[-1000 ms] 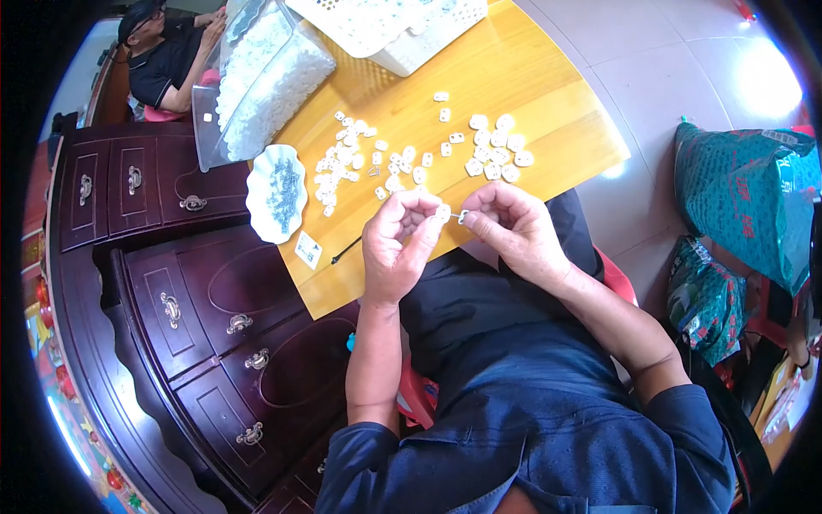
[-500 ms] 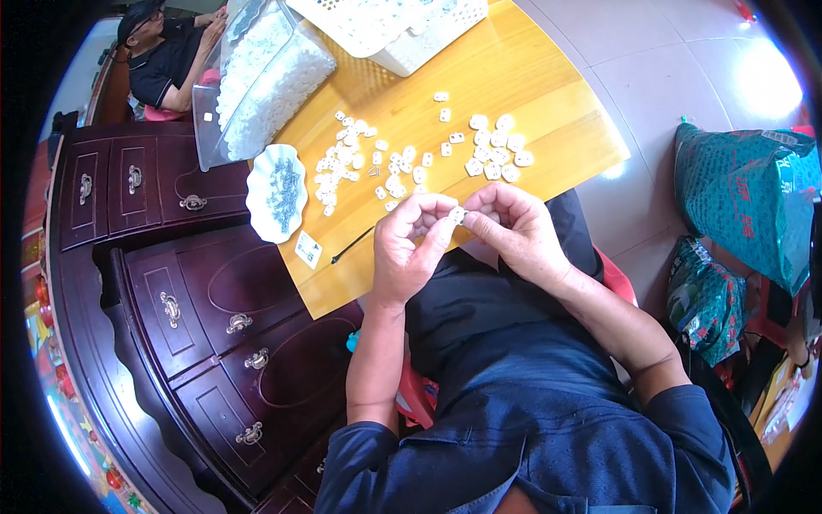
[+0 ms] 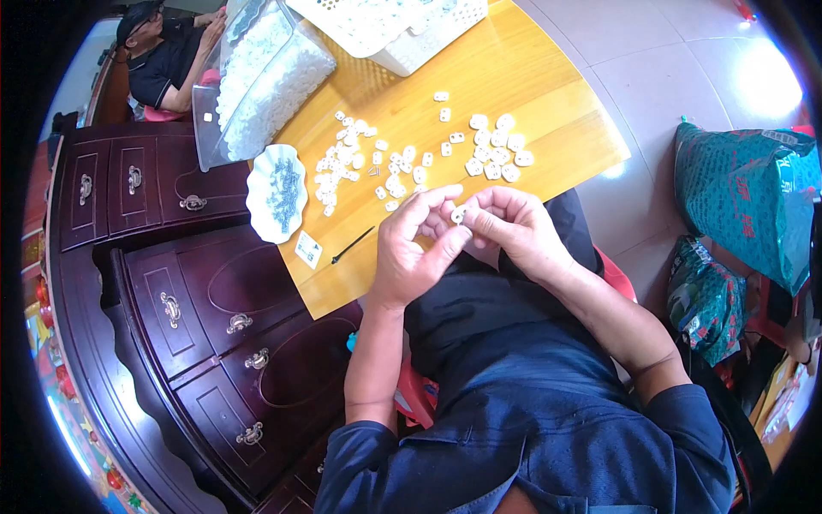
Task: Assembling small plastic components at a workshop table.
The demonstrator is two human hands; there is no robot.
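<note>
A small white plastic piece with a hole point(image 3: 458, 215) is held up at the table's near edge, above my lap. My right hand point(image 3: 518, 231) pinches it between thumb and forefinger. Around its other side curl the fingers of my left hand point(image 3: 411, 253), the thumb tip just below it. Beyond my hands, small white pieces lie in a loose scatter point(image 3: 342, 158), a middle group point(image 3: 398, 176) and a right group of larger ones point(image 3: 497, 150). A thin black tool point(image 3: 351, 245) lies left of my left hand.
A scalloped white dish point(image 3: 276, 231) holds tiny greyish bits, with a small card point(image 3: 308, 249) nearby. Behind stand a clear bin point(image 3: 205, 128) of white pieces and a white basket point(image 3: 419, 51). Dark drawers point(image 3: 171, 265) flank the left; green bags point(image 3: 745, 197) are right. Another person point(image 3: 158, 64) sits far left.
The white piece has turned between my fingers and shows its hole more. My left thumb has dropped slightly away from it, and the left fingers have opened a little.
</note>
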